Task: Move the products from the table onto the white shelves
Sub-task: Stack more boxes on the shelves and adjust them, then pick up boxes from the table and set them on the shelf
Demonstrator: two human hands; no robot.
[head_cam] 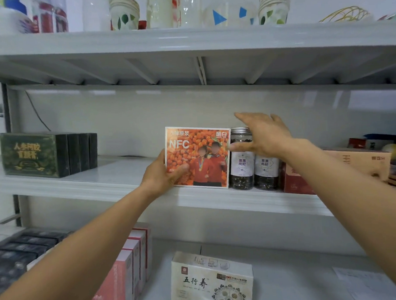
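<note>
An orange box [199, 149] printed with "NFC" and small fruits stands upright at the front of the middle white shelf [116, 190]. My left hand [164, 174] grips its lower left corner, thumb across the front. My right hand [262, 135] hovers with spread fingers just right of the box's top corner, in front of two clear jars [253, 167] of dark berries that stand beside the box. It holds nothing.
Dark green boxes [46, 154] stand at the shelf's left; a red box [295, 181] and a tan carton [358, 162] at its right. The lower shelf holds a beige box [211, 282], pink boxes [127, 268] and dark packs [21, 251]. Paper cups [123, 11] fill the top shelf.
</note>
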